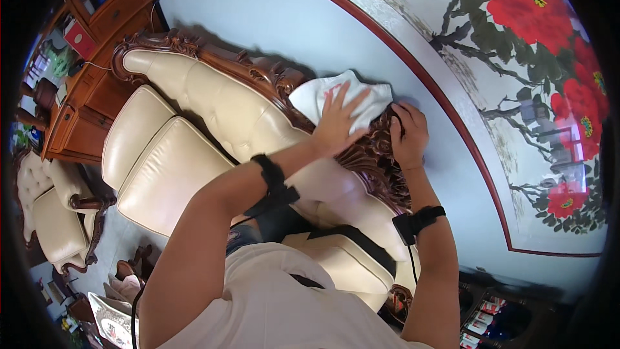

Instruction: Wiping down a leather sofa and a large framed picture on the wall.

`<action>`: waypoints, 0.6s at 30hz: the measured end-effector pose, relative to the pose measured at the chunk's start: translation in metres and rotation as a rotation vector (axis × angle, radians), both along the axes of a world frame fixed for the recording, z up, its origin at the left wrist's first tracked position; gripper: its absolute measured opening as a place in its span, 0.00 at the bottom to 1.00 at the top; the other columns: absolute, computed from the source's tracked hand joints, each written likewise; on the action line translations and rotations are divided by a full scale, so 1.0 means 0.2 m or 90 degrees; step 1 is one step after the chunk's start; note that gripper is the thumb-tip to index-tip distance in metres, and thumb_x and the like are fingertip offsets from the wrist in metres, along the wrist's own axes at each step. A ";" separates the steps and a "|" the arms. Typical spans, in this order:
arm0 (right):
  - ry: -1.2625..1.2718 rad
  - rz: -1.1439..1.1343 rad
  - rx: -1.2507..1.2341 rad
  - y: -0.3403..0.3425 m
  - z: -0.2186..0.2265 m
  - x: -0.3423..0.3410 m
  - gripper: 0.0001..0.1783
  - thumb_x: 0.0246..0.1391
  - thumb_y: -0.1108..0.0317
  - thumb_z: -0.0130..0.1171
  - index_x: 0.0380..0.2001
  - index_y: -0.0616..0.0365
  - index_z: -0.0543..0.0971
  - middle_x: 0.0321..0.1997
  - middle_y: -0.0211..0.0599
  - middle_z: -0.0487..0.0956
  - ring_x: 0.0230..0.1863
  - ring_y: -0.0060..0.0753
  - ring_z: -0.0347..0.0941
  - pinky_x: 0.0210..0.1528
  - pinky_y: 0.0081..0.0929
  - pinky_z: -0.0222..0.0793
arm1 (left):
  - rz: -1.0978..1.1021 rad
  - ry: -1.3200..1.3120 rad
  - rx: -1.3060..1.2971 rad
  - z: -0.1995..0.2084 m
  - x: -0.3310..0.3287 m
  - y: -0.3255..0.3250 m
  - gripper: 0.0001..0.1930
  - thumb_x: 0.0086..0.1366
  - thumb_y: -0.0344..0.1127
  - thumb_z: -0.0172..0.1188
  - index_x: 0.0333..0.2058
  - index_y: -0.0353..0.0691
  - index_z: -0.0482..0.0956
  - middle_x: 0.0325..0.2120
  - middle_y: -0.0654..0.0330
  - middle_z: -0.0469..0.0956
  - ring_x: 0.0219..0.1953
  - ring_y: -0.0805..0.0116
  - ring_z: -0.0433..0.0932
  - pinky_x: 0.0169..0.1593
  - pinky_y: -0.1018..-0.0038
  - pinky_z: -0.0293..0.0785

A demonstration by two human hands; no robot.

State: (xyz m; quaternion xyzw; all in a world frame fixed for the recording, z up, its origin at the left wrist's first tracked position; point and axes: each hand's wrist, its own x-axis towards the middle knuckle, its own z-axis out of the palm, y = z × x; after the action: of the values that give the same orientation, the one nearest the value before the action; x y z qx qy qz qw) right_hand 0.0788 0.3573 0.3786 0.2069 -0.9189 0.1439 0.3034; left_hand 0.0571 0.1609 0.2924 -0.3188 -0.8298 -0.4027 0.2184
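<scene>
A white cloth (376, 98) with a small red mark lies over the carved wooden crest (378, 148) of a cream leather sofa (229, 103). My left hand (341, 118) rests flat on the cloth, its fingers spread. To its right, my right hand (409, 137) curls its fingers and thumb around the top of the crest, close to the cloth's right edge. Part of the crest is hidden beneath the cloth and my hands. Black bands are strapped around both my forearms.
Loose cream seat cushions (171, 171) stand tilted on the sofa. Behind the crest is a pale blue wall (258, 10) with a large framed flower painting (529, 90). A wooden cabinet (116, 19) stands at the far left, above a cream armchair (58, 220). Boxed items (483, 320) sit lower right.
</scene>
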 end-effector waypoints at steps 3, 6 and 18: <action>0.022 0.019 -0.001 0.00 0.00 -0.02 0.13 0.52 0.69 0.58 0.42 0.55 0.81 0.46 0.42 0.78 0.46 0.48 0.74 0.48 0.38 0.72 | -0.029 -0.016 -0.277 -0.28 0.23 -0.05 0.28 0.55 0.49 0.62 0.52 0.40 0.76 0.68 0.59 0.53 0.70 0.41 0.41 0.68 0.42 0.42; 0.031 0.027 -0.001 -0.05 -0.02 -0.05 0.14 0.51 0.69 0.58 0.42 0.55 0.81 0.45 0.43 0.78 0.45 0.48 0.74 0.48 0.38 0.72 | -0.063 -0.061 -0.244 -0.56 0.30 -0.12 0.31 0.52 0.51 0.64 0.56 0.51 0.74 0.67 0.65 0.54 0.71 0.50 0.45 0.69 0.45 0.43; 0.047 0.053 0.032 0.01 -0.06 -0.05 0.12 0.55 0.70 0.55 0.42 0.58 0.81 0.44 0.47 0.78 0.46 0.51 0.74 0.50 0.39 0.70 | -0.429 -0.310 0.301 -0.88 0.30 0.22 0.28 0.63 0.52 0.58 0.60 0.57 0.67 0.59 0.60 0.68 0.63 0.55 0.64 0.67 0.55 0.53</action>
State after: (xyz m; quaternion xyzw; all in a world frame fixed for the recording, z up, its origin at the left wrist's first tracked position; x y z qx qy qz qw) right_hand 0.0685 0.3586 0.3661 0.2578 -0.9009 0.1259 0.3256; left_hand 0.1166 0.2050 0.1165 -0.4079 -0.5929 -0.6918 -0.0587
